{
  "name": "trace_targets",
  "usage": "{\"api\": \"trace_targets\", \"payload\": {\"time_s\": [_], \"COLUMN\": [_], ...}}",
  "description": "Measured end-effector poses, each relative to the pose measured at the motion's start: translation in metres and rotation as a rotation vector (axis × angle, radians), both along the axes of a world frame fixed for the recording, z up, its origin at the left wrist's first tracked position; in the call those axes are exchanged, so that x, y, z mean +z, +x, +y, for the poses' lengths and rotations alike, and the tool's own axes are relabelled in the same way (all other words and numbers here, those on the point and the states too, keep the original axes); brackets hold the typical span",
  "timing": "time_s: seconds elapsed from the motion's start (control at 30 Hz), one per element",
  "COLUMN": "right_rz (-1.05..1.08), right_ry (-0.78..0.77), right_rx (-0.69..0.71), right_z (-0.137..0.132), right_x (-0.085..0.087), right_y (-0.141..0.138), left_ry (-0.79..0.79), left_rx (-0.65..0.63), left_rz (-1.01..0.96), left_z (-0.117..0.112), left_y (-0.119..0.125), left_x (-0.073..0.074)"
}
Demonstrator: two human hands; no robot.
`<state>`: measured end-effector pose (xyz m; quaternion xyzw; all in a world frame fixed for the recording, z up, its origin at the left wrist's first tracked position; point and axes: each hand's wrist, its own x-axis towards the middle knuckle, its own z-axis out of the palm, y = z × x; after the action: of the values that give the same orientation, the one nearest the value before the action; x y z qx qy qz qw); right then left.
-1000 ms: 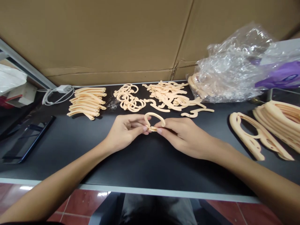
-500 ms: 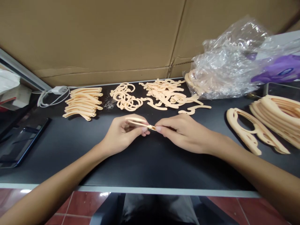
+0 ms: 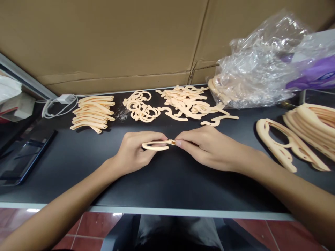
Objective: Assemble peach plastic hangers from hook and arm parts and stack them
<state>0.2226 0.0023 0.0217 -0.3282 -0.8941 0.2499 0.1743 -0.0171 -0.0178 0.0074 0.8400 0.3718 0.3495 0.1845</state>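
Observation:
My left hand [image 3: 138,148] is closed around a cream plastic hanger hook [image 3: 154,148], whose open curve points left and shows below the fingers. My right hand [image 3: 206,148] pinches the other end, where a small stretch of cream plastic shows between the two hands. Whether that stretch is the hook's own stem or a second part joined to it, I cannot tell, as the right fingers hide it. Both hands are just above the black tabletop [image 3: 157,188]. Behind them lie a pile of hooks [image 3: 145,113] and a pile of wavy hanger pieces [image 3: 185,99].
Curved hanger arms [image 3: 92,113] are stacked at left, near a white cable [image 3: 59,108] and a phone [image 3: 26,157]. On the right are a folded hanger [image 3: 272,150] and a stack of folded hangers [image 3: 311,129]. A clear plastic bag [image 3: 259,73] stands behind.
The hook has turned in my left hand, its curve now lower and seen more widely. My left thumb has shifted off the front of it. My right hand keeps its pinch.

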Motion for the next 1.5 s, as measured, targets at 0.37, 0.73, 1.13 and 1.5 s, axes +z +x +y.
{"api": "trace_targets", "payload": {"time_s": [0.37, 0.73, 1.13, 1.5], "right_rz": [-0.275, -0.537, -0.508, -0.550], "right_ry": [0.044, 0.189, 0.361, 0.346], "right_rx": [-0.014, 0.031, 0.132, 0.180], "right_z": [-0.002, -0.008, -0.012, -0.016], "right_x": [0.008, 0.017, 0.010, 0.015], "right_y": [-0.001, -0.004, -0.001, -0.004], "left_ry": [0.189, 0.301, 0.178, 0.138], "left_rx": [-0.116, -0.250, -0.366, -0.388], "left_rz": [0.002, 0.121, 0.230, 0.300], "left_z": [0.003, 0.000, -0.004, -0.009], "left_y": [0.000, -0.003, -0.002, -0.002], "left_x": [-0.001, -0.002, 0.007, 0.011]}}
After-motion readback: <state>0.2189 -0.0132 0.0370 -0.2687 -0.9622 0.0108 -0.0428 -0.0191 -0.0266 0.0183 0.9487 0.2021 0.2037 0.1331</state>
